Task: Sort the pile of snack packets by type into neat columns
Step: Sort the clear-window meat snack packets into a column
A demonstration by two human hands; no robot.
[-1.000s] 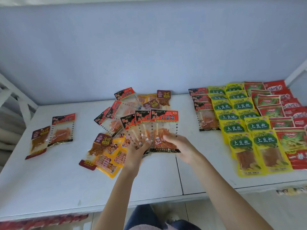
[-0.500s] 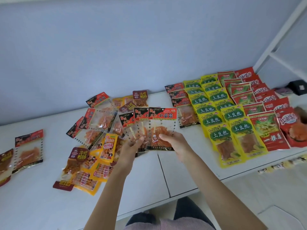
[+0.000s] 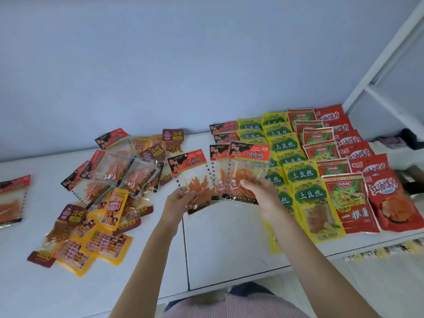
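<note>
Now, far left edge: one clear packet with a red-black header (image 3: 12,198) lies flat on the white table (image 3: 229,249), apart from the rest. Next, the unsorted pile (image 3: 103,193): clear red-black packets reading 小面筋, brown-label ones reading 冷吃鸭肠, yellow packets with small print I can't read, all overlapping at odd angles. Left hand (image 3: 177,201) raised over the table, forearm reaching up from below, fingers curled, pinching the lower edge of one clear 小面筋 packet (image 3: 191,177), tilted slightly left. Right hand (image 3: 259,193) just beside it, thumb on top and fingers underneath, gripping the bottom of two overlapped 小面筋 packets (image 3: 243,173) held upright and fanned; these cover part of the sorted rows behind. Right of the hands, neat columns: a short red-black column (image 3: 223,131) of 小面筋 near the wall, two yellow-green columns (image 3: 298,171) printed TuDouSi 土豆丝, a red-green column (image 3: 348,198) ending in 一根葱, and a red column (image 3: 387,198) reading 红油馍片. Packets in each column overlap like shingles. Striped clothing (image 3: 229,306) shows at the bottom.
</note>
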